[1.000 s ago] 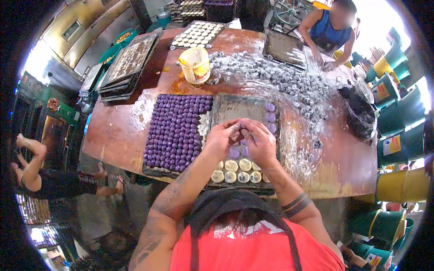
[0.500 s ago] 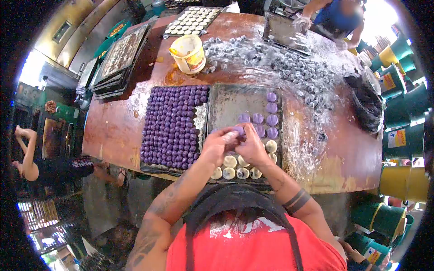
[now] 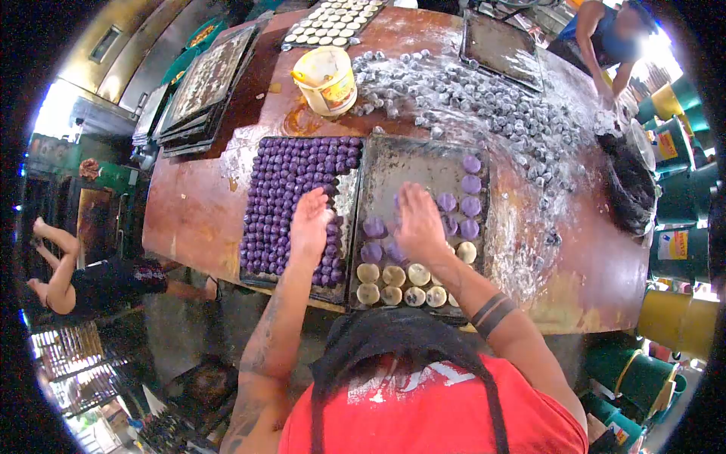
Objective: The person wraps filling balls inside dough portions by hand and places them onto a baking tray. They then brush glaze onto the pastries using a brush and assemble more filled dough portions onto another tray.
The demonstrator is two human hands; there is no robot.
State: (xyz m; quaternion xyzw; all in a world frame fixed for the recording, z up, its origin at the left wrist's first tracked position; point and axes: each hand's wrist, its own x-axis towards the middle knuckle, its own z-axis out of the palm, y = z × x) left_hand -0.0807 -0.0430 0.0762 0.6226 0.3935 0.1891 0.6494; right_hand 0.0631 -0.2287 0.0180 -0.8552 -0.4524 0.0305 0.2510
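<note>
Stretching palm down over the right tray [image 3: 389, 166], the right hand [image 3: 420, 223] has straight, unclenched fingers and hides part of the purple discs [image 3: 470, 185]; whether it touches them I cannot tell. The left hand [image 3: 308, 227], fingers partly bent, is over the purple balls [image 3: 280, 204] packed in the left tray [image 3: 347, 193]; whether it grasps one is unclear. Yellow discs [image 3: 392, 275] line the right tray's near rows. Beyond, a bucket [image 3: 327, 83] stands beside floury balls [image 3: 514, 113] scattered across the table [image 3: 189, 204]; a co-worker [image 3: 594, 38] is at the far right.
</note>
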